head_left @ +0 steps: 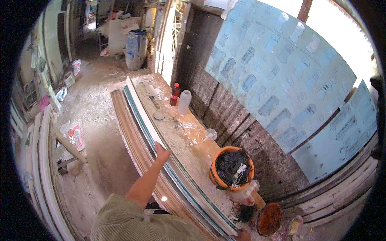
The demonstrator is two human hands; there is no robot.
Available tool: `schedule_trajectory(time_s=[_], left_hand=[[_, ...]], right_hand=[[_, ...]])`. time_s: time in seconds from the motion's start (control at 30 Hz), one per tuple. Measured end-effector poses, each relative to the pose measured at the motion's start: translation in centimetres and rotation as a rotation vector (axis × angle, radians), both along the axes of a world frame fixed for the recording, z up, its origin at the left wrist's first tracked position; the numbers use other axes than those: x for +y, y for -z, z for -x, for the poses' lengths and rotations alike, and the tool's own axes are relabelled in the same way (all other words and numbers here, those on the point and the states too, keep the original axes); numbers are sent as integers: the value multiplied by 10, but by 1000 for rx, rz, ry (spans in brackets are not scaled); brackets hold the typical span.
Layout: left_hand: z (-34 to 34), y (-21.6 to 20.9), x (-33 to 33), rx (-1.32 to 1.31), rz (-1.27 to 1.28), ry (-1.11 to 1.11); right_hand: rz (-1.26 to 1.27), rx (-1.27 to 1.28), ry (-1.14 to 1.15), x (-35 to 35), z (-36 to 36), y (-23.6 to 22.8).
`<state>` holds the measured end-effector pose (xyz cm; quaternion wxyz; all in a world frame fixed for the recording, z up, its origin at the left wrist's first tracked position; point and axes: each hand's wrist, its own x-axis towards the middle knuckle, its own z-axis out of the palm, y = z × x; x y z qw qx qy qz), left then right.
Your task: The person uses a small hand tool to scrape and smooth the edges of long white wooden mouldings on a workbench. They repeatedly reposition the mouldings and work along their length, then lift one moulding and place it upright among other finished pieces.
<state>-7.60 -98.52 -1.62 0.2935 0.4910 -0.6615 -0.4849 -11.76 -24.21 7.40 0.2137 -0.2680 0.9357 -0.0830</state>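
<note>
A long white moulding (183,175) with a green strip along its side runs lengthwise over the workbench. My left hand (162,154) is closed across it about midway, a digit on either side. At the lower edge of the picture, my right hand (243,234) is by the near end of the moulding; only a part of it shows and its fingers cannot be made out. Left of the moulding lie brown lengths of profile (132,138), parallel to it. The workbench (193,158) has a dusty, white-spattered top.
On the bench's right side stand an orange bucket (213,168) of dark fibres, a translucent bottle (184,102) and a red bottle (175,94). A reddish-brown bowl (269,219) sits at the near right. More white mouldings (43,168) lean at left. A blue barrel (136,50) stands far back.
</note>
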Motion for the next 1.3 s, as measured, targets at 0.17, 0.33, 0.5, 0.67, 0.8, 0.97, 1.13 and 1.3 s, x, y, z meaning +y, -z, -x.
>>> schedule_trajectory(time_s=[0.17,0.33,0.5,0.67,0.8,0.97,1.13,1.3], left_hand=[[-18,-9,2,80,154,73],[-42,-25,4,452,-6,121],[-85,-87,23,489,-151,153],[-147,-129,20,412,-143,148],[-195,-155,-17,317,43,149],[-252,-215,-65,403,73,204],[-312,-309,-106,388,267,189],[-369,-384,-151,470,570,196]], right_hand=[[-105,-55,-57,1,-9,-8],[-160,90,-106,15,-37,-14],[-308,-6,-106,23,-52,-34],[-309,-3,-148,0,-57,-46],[-285,12,-163,-25,-81,-46],[-234,18,-127,-78,-159,-35],[-161,3,-71,-172,-271,-17],[-86,-64,-30,-285,-376,11]])
